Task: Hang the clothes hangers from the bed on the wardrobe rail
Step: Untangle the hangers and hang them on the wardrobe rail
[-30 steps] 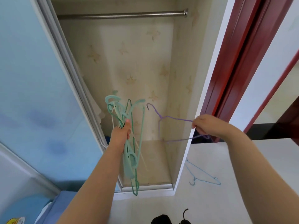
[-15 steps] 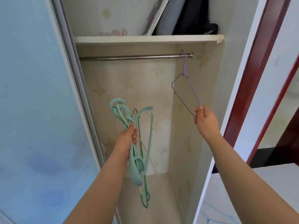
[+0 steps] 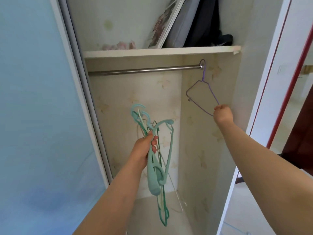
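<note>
Nearest, two bare forearms reach up from the bottom of the view into an open wardrobe. The left hand (image 3: 143,150) is curled tight round a bunch of hangers (image 3: 156,160), thumb on top and fingertips showing on the far side. Most of the bunch is mint-green plastic: one broad, smooth, moulded piece with a rounded paddle end hanging lowest in the fist, thinner green frames dangling below it, and a couple of pale wire ones trailing towards the wardrobe floor. Their thick curved hooks fan out above the knuckles.

Further in and higher, the right hand (image 3: 222,113) is closed in a pinch on the lower corner of a thin purple wire hanger (image 3: 201,97), a slim triangle with a small notch hook on its left shoulder. Its hook is over the right end of the wardrobe rail (image 3: 144,70), just beside the round wall fitting, and the frame swings out at a tilt towards the hand.

The rail is a smooth, shiny metal tube running under a white shelf (image 3: 160,51). The back panel is cream with faint star-like flower prints. On the shelf lean a framed picture (image 3: 165,22), a grey flat case and something of dark fabric (image 3: 208,22). A matt pale blue sliding door (image 3: 33,116) fills the left.
</note>
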